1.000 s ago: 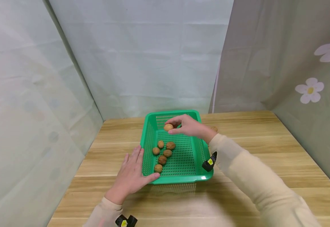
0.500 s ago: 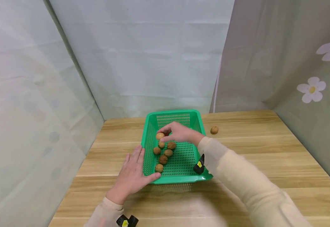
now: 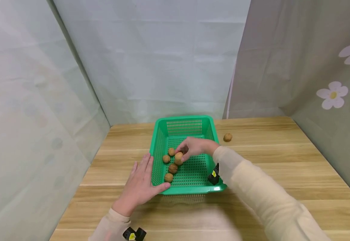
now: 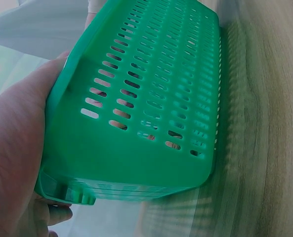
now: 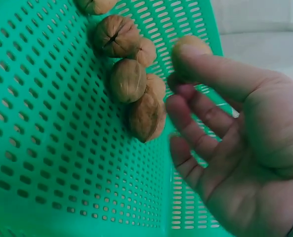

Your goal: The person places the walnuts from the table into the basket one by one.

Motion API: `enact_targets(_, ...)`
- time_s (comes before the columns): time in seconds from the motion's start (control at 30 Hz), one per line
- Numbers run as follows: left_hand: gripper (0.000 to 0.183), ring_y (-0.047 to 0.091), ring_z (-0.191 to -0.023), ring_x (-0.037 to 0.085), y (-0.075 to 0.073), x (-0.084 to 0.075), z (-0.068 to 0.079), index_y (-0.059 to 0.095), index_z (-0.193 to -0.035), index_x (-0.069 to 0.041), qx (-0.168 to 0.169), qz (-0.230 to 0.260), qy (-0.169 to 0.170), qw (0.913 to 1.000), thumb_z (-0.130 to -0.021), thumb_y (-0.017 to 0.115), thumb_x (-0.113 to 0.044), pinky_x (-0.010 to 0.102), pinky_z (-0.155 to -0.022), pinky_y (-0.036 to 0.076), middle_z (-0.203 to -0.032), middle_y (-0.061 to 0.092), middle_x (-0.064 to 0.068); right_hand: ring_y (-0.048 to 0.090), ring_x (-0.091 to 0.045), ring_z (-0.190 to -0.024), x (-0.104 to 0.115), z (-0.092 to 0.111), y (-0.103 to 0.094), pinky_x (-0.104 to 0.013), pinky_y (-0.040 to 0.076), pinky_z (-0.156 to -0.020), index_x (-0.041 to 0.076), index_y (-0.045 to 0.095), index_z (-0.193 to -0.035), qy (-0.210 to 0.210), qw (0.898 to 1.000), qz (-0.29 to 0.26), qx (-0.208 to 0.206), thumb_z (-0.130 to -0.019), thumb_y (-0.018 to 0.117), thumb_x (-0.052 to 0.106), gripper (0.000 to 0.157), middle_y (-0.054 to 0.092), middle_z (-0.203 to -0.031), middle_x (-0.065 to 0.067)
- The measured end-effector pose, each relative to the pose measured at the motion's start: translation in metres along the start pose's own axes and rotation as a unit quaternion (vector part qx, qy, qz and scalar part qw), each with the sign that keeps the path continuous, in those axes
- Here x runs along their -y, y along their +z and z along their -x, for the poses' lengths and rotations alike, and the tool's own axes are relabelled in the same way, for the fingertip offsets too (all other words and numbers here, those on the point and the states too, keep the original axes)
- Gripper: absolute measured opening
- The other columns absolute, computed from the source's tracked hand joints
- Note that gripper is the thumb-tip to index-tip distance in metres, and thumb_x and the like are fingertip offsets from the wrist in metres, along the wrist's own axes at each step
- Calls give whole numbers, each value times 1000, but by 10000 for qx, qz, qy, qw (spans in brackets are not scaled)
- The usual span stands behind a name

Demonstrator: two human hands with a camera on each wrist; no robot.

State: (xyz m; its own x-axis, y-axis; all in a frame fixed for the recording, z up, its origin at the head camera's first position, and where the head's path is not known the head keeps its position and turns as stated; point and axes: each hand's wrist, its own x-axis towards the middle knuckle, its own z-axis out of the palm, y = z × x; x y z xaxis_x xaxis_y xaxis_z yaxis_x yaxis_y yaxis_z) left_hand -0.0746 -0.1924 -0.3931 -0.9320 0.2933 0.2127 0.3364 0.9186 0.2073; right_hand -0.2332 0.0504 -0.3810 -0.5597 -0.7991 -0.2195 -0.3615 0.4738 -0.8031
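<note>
My right hand (image 3: 195,147) reaches into a green plastic basket (image 3: 190,190) and pinches a light walnut (image 3: 178,158) between thumb and fingers. In the right wrist view the held walnut (image 5: 191,52) is above the basket floor, beside a cluster of walnuts (image 5: 128,80). Several walnuts (image 3: 173,168) lie along the basket's left side; some are covered by the right hand in the head view. My left hand (image 3: 140,184) rests at the basket's near left corner, fingers straight along the rim and thumb over the front edge. The left wrist view shows the slotted basket wall (image 4: 131,143) beside that hand.
A single walnut (image 3: 227,137) lies on the wooden table (image 3: 271,160), to the right of the basket near the back. Pale cloth hangs (image 3: 169,67) behind the table and along both sides.
My right hand has come leftward and nearer with the walnut, then back slightly right and lower over the other walnuts. Its sleeve no longer hides the table walnut. The left hand stays put.
</note>
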Motion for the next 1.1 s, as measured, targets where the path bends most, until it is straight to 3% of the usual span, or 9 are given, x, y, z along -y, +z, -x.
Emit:
enact_targets(0.17, 111, 17, -145, 31, -1, 1, 2, 26, -149, 5, 56, 4, -42, 10000, -78, 59, -73, 59, -112, 14, -157, 20, 18, 62, -10, -97, -8, -1, 2, -29, 51, -85, 6, 65, -124, 104, 9997, -40, 213, -85, 74, 8, 40, 69, -106, 3)
enact_targets(0.43, 110, 17, -145, 31, -2, 3, 4, 26, -149, 6, 75, 18, -88, 9999, -77, 62, -70, 59, -112, 14, -157, 19, 19, 60, -8, -100, -15, -4, 6, -33, 48, -91, 20, 70, -116, 364, 9989, 169, 242, -82, 78, 15, 34, 66, -110, 10)
enact_targets(0.73, 111, 14, -145, 29, -1, 3, 4, 25, -150, 5, 112, 46, -144, 9998, -77, 61, -71, 58, -113, 12, -158, 17, 17, 61, -10, -94, -15, -4, 7, -33, 49, -87, 18, 72, -113, 511, 9980, 230, 282, -84, 76, 15, 30, 68, -102, 2)
enact_targets(0.93, 111, 15, -145, 30, 0, 3, 4, 25, -149, 5, 112, 38, -97, 9999, -77, 61, -72, 58, -113, 14, -157, 19, 18, 61, -11, -97, -9, 0, 4, -31, 50, -87, 11, 67, -121, 330, 9994, 80, 119, -87, 72, 15, 34, 67, -107, -2)
enact_targets(1.1, 110, 15, -145, 30, -1, 2, 2, 25, -149, 6, 97, 36, -51, 9999, -78, 60, -72, 57, -113, 14, -157, 19, 18, 62, -16, -101, 8, 10, -10, -35, 50, -89, 15, 64, -125, 19, 9998, -179, -109, -90, 69, 20, 35, 67, -110, -2)
